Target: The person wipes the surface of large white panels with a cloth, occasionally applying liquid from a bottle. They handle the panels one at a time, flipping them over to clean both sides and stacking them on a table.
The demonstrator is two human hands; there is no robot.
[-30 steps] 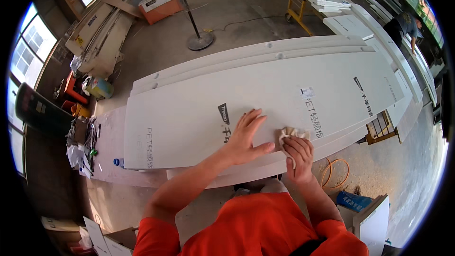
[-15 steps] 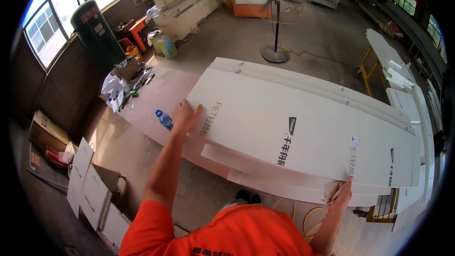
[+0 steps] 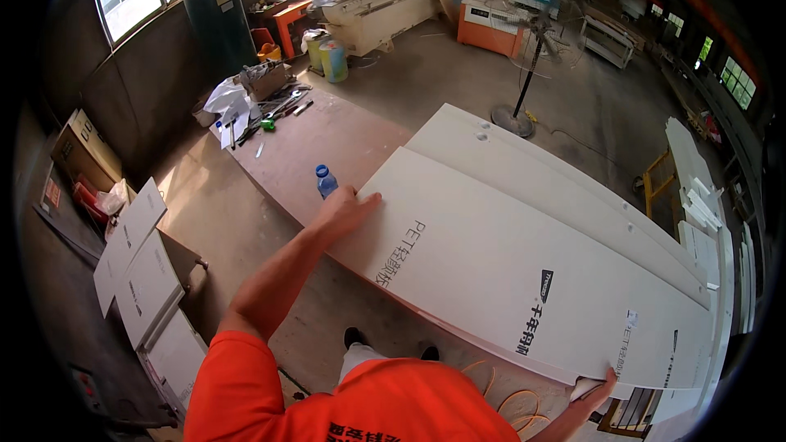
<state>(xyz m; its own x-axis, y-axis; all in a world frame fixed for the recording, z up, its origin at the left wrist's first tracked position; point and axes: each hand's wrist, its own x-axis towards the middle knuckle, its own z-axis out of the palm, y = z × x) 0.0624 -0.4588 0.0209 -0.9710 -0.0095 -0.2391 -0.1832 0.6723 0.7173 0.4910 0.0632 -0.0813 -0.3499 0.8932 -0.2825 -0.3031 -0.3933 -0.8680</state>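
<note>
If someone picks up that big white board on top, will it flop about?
Probably not much: the top white board looks flat, without obvious sagging. It may feel heavy or awkward, being long and wide, with the left hand and right hand far apart at its edges. Its smooth-looking face might be slippery.

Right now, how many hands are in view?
2: the left hand at the left end of the top board, the right hand with a cloth at its near edge. No others show.
</note>
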